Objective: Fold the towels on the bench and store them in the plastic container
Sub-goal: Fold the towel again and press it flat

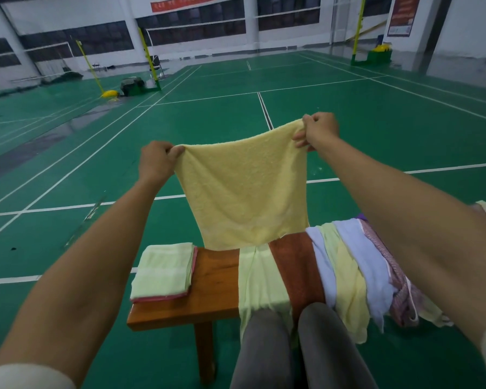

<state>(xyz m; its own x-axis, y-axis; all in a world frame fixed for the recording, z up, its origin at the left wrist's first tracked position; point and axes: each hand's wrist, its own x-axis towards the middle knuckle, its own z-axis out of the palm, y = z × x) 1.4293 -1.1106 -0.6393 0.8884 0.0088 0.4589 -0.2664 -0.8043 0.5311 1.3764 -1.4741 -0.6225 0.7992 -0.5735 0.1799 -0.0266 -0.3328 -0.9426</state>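
**Yellow towel held up by its top corners, ready to fold**

The left hand [157, 160] and right hand [319, 130] each pinch a top corner of the yellow towel [243, 192], arms stretched out in front. Each grip is closed tight on the cloth, thumb over bunched fabric, so the towel hangs flat and its own weight pulls out the creases. The right corner sits higher than the left, so the top edge slopes. The bottom edge hangs just at the table [208, 279], in front of the towels lying there; whether it touches them cannot be told.

Holding it spread like this probably serves to square the towel before the first fold, most likely by bringing the two corners together or laying it down on the bare wood.

On the table's left end sits a folded stack [163, 272]: a pale green towel on top of a pink one, edges lined up, seemingly finished work set aside. To the right, unfolded towels [345, 262] lie draped across the table in overlapping strips, pale green, brown, white, yellow and a pink patterned one, some hanging over the near edge by the person's knees [295, 343]. These look like the remaining pile.

No plastic container is in view, so storing seems some way off. Around the table is green court floor [376, 122].
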